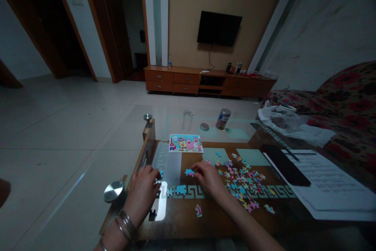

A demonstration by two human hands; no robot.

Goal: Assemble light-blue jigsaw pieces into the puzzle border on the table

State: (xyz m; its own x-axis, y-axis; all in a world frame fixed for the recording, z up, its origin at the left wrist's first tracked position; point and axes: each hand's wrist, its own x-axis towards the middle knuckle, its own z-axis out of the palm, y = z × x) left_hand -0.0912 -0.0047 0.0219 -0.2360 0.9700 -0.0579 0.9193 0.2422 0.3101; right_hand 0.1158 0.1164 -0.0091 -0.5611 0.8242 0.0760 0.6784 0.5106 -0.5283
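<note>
My right hand (208, 177) pinches the edge of a small blue and pink puzzle piece (188, 172), just above or on the glass table. With its fingers curled, my left hand (143, 188) is at a blue puzzle piece (161, 173), partly hidden by the fingertips. Between the hands is a short row of joined blue pieces (180, 190). One pink piece (199, 210) lies nearer to me, and a dark piece (152, 215) sits by my left wrist. A spread of loose puzzle pieces (246, 182) covers the glass to the right of my right hand.
A cartoon picture card (186, 143) lies beyond my hands. Behind it stand a clear jar (188, 120), a metal lid (204, 127) and a printed can (223, 119). To the right are a black phone-like slab (286, 166), papers (331, 188) and a plastic bag (282, 121).
</note>
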